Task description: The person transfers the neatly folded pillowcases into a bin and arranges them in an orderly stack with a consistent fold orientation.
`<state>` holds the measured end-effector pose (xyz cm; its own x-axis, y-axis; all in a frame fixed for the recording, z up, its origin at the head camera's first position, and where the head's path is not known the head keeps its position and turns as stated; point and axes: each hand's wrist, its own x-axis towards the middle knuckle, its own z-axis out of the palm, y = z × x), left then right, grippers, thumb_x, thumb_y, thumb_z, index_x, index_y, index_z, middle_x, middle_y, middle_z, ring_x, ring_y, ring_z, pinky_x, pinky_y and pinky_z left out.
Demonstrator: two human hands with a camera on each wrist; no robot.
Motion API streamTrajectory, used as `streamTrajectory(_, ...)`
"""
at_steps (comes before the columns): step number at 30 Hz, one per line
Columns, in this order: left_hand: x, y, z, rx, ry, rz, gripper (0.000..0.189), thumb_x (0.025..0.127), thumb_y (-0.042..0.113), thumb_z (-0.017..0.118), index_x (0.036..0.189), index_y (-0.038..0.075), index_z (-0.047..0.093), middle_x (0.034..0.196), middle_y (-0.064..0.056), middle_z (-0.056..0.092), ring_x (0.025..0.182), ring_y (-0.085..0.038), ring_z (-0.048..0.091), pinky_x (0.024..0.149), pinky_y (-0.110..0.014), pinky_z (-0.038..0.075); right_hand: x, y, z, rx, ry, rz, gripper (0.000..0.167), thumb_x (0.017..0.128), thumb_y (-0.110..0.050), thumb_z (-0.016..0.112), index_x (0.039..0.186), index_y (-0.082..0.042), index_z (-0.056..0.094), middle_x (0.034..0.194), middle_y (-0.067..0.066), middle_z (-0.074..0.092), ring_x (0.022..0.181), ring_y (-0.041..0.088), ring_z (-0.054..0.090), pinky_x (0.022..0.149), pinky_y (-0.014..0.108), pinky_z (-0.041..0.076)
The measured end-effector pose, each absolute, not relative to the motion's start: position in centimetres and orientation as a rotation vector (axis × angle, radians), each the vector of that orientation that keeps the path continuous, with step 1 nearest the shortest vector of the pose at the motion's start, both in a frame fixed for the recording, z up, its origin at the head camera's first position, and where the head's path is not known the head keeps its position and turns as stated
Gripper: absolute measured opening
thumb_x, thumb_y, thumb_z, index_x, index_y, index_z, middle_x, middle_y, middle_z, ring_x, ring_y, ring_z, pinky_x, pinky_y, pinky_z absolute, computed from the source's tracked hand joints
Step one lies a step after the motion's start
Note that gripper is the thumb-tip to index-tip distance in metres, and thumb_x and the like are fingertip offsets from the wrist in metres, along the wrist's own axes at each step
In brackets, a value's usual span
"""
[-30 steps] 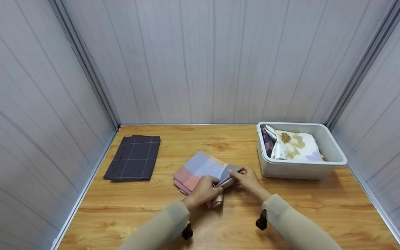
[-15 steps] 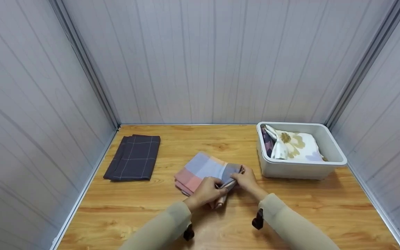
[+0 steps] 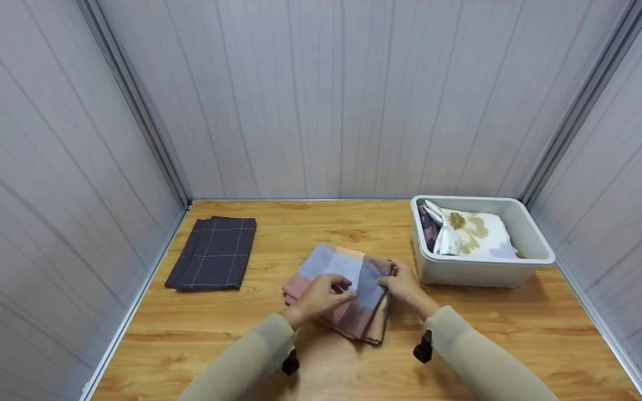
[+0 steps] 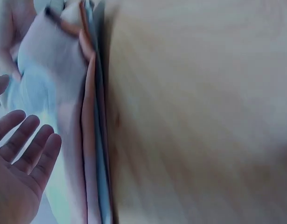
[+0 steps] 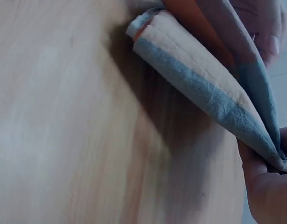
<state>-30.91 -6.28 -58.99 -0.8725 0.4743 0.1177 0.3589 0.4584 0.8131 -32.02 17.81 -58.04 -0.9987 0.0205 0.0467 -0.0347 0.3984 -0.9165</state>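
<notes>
A folded checked cloth (image 3: 369, 292) in pastel blue, pink, peach and mauve lies on the wooden table, its layers showing along the near edge. My right hand (image 3: 404, 284) pinches its right corner between thumb and fingers. In the right wrist view the cloth (image 5: 194, 77) slants up off the wood toward the right hand (image 5: 269, 196). My left hand (image 3: 321, 295) is over the left part of the cloth, thumb and fingertips apart. The left wrist view shows that left hand (image 4: 22, 172) with its fingers loosely extended and nothing held, beside the cloth (image 4: 71, 116).
At the left lies a folded dark grey cloth (image 3: 215, 253) with thin pale lines. A white plastic bin (image 3: 471, 273) stands at the back right, holding a floral white cloth (image 3: 491, 231) and a dark patterned one (image 3: 429, 225). Pale panels (image 3: 321, 100) enclose the table.
My left hand has let go of the cloth's near edge and shifted slightly left. The rolled near part now lies spread flatter toward me. My right hand still pinches the right corner.
</notes>
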Motion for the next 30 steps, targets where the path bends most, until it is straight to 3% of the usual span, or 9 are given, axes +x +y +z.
streamTrajectory(5,-32.2,-8.2,-58.7,0.776,2.580,1.424,0.043,0.101,0.023,0.077,0.131,-0.008,0.071,0.130,-0.026,0.072,0.122,-0.042,0.067,0.103,-0.057,0.058,-31.9,18.3,-57.2,0.065,-2.571,1.752,0.049,0.079,0.015,0.072,0.128,0.008,0.068,0.121,0.023,0.072,0.111,0.031,0.064,0.093,0.030,0.051)
streamTrajectory(10,-33.6,-9.9,-58.6,0.723,2.616,1.466,0.042,0.100,0.012,0.077,0.135,-0.009,0.066,0.139,-0.029,0.066,0.128,-0.049,0.064,0.107,-0.060,0.056,-31.5,18.8,-56.3,0.183,-2.600,1.781,0.045,0.083,0.016,0.071,0.126,0.007,0.068,0.122,0.023,0.071,0.112,0.030,0.063,0.092,0.030,0.051)
streamTrajectory(15,-34.6,-11.2,-58.5,0.603,2.644,1.501,0.050,0.099,0.010,0.078,0.142,-0.007,0.061,0.149,-0.029,0.059,0.137,-0.051,0.058,0.113,-0.062,0.051,-31.3,19.4,-55.6,0.327,-2.633,1.755,0.042,0.085,0.014,0.070,0.126,0.008,0.066,0.122,0.023,0.070,0.109,0.027,0.061,0.090,0.031,0.051)
streamTrajectory(24,-35.4,-13.0,-58.1,0.404,2.550,1.502,0.078,0.097,0.013,0.081,0.165,0.009,0.042,0.169,-0.018,0.041,0.155,-0.042,0.041,0.120,-0.061,0.045,-31.0,20.7,-54.5,0.605,-2.640,1.665,0.039,0.083,0.014,0.069,0.122,0.008,0.068,0.122,0.030,0.070,0.101,0.022,0.062,0.083,0.028,0.052)
streamTrajectory(30,-36.0,-13.6,-58.1,0.427,2.508,1.504,0.087,0.093,0.006,0.083,0.168,0.009,0.037,0.170,-0.021,0.039,0.154,-0.045,0.043,0.117,-0.058,0.050,-30.8,21.2,-54.0,0.719,-2.619,1.687,0.036,0.083,0.018,0.064,0.117,0.009,0.069,0.123,0.029,0.071,0.103,0.011,0.063,0.087,0.022,0.053)
